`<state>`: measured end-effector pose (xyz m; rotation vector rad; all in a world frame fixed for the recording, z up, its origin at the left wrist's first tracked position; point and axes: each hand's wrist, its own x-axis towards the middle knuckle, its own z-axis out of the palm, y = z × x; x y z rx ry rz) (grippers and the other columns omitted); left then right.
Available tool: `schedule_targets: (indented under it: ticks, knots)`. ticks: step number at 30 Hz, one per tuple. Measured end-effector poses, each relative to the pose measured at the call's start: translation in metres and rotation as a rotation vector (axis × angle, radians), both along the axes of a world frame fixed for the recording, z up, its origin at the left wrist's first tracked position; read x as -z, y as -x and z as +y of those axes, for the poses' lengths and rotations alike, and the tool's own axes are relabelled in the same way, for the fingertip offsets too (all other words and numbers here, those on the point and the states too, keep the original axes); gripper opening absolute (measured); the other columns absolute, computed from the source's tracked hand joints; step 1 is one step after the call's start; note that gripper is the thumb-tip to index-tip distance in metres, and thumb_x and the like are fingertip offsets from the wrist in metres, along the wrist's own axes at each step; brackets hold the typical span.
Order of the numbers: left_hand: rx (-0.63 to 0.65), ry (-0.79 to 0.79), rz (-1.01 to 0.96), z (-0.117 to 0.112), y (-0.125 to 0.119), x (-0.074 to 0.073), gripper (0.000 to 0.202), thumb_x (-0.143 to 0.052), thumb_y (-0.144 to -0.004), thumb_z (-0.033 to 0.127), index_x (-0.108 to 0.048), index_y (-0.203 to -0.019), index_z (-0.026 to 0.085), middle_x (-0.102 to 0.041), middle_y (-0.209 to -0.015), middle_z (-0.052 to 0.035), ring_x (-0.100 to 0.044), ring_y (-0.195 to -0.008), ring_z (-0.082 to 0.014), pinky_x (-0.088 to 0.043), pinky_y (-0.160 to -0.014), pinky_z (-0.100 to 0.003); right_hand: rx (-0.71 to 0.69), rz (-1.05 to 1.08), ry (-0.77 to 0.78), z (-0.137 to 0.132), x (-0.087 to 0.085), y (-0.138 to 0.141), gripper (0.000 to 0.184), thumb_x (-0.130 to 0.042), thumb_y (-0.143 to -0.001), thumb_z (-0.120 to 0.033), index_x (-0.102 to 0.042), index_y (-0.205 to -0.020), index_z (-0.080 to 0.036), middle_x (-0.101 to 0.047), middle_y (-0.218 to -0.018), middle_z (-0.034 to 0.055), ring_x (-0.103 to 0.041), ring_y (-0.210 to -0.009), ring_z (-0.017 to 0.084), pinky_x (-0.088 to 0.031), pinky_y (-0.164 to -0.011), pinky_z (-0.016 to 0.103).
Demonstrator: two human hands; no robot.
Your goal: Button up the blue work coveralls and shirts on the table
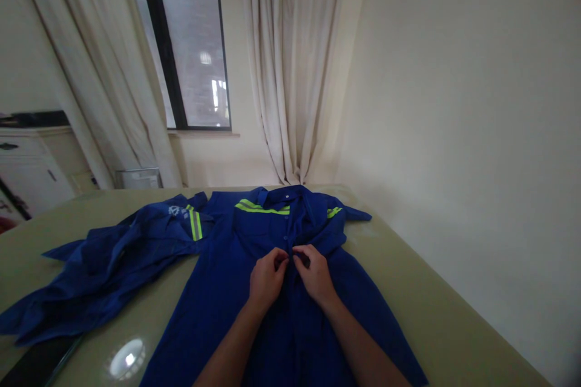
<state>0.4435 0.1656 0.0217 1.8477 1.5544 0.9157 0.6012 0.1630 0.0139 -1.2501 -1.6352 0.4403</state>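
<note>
A blue work jacket with yellow-green and grey reflective bands lies spread on the table, its collar towards the window. At the middle of its front opening, my left hand pinches the left edge of the cloth. Close beside it, my right hand pinches the other edge, thumb and forefinger together. The fingertips of both hands nearly meet. Above them, small buttons show on the front edge, and the upper part of the opening lies apart. Whatever sits right between the fingertips is too small to make out.
Left of the jacket lies a second, crumpled blue garment with a reflective band. A dark flat object sits at the near left of the greenish table. The wall runs along the right; curtains hang behind.
</note>
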Motion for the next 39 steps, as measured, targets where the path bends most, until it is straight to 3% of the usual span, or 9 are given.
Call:
schedule_targets:
  ticks: [5, 9, 14, 22, 28, 33, 39]
  knots:
    - [0.03, -0.024, 0.022, -0.003, -0.002, -0.004, 0.024, -0.05, -0.099, 0.041, -0.07, -0.098, 0.028, -0.076, -0.095, 0.0021, -0.069, -0.085, -0.0161, -0.043, -0.071, -0.024, 0.059, -0.038, 0.056, 0.001, -0.002, 0.001, 0.019, -0.063, -0.084, -0.022, -0.077, -0.097, -0.02, -0.07, -0.082, 0.0041, -0.065, -0.072, 0.02, -0.051, -0.07, 0.03]
    - [0.016, 0.021, 0.05, 0.001, -0.002, -0.002, 0.018, -0.052, -0.097, 0.037, -0.067, -0.095, 0.026, -0.075, -0.091, 0.0023, -0.068, -0.082, -0.0154, -0.042, -0.069, -0.024, 0.016, -0.005, 0.014, 0.0, -0.005, 0.002, 0.02, -0.06, -0.088, -0.02, -0.077, -0.098, -0.022, -0.071, -0.09, 0.0052, -0.067, -0.08, 0.02, -0.053, -0.076, 0.031]
    - [0.017, 0.06, -0.035, 0.008, 0.001, 0.003, 0.019, -0.049, -0.097, 0.039, -0.063, -0.094, 0.026, -0.071, -0.087, 0.0033, -0.067, -0.081, -0.0154, -0.046, -0.073, -0.025, 0.068, 0.026, 0.015, -0.001, -0.005, 0.002, 0.023, -0.056, -0.09, -0.019, -0.078, -0.098, -0.022, -0.071, -0.094, 0.0068, -0.068, -0.088, 0.022, -0.054, -0.084, 0.034]
    - [0.062, 0.068, -0.097, 0.014, 0.005, 0.009, 0.021, -0.05, -0.095, 0.04, -0.063, -0.095, 0.024, -0.07, -0.086, 0.0027, -0.065, -0.078, -0.0157, -0.047, -0.071, -0.025, 0.14, -0.039, 0.019, -0.007, -0.002, 0.006, 0.036, -0.045, -0.093, -0.012, -0.078, -0.103, -0.023, -0.062, -0.097, 0.0077, -0.066, -0.089, 0.022, -0.054, -0.086, 0.032]
    - [0.016, 0.074, -0.106, 0.011, 0.001, 0.003, 0.028, -0.049, -0.095, 0.046, -0.067, -0.092, 0.024, -0.073, -0.087, 0.0007, -0.067, -0.08, -0.0174, -0.046, -0.07, -0.026, 0.094, -0.157, 0.044, -0.011, -0.003, 0.009, 0.04, -0.046, -0.092, -0.009, -0.08, -0.104, -0.027, -0.055, -0.098, 0.0073, -0.062, -0.09, 0.022, -0.053, -0.086, 0.033]
    - [-0.066, 0.067, -0.099, 0.01, -0.001, 0.002, 0.018, -0.054, -0.092, 0.036, -0.067, -0.089, 0.024, -0.074, -0.085, 0.0008, -0.068, -0.079, -0.017, -0.046, -0.071, -0.026, 0.072, -0.16, 0.052, -0.01, -0.001, 0.01, 0.045, -0.045, -0.091, -0.004, -0.079, -0.108, -0.029, -0.053, -0.099, 0.0063, -0.061, -0.092, 0.021, -0.052, -0.087, 0.031]
    - [-0.033, 0.054, -0.167, 0.01, 0.0, 0.007, 0.018, -0.059, -0.089, 0.035, -0.07, -0.097, 0.023, -0.076, -0.092, -0.0013, -0.071, -0.083, -0.018, -0.051, -0.075, -0.027, 0.065, -0.098, 0.05, -0.006, 0.002, 0.006, 0.046, -0.042, -0.091, -0.003, -0.08, -0.104, -0.025, -0.05, -0.096, 0.006, -0.059, -0.091, 0.02, -0.051, -0.089, 0.032]
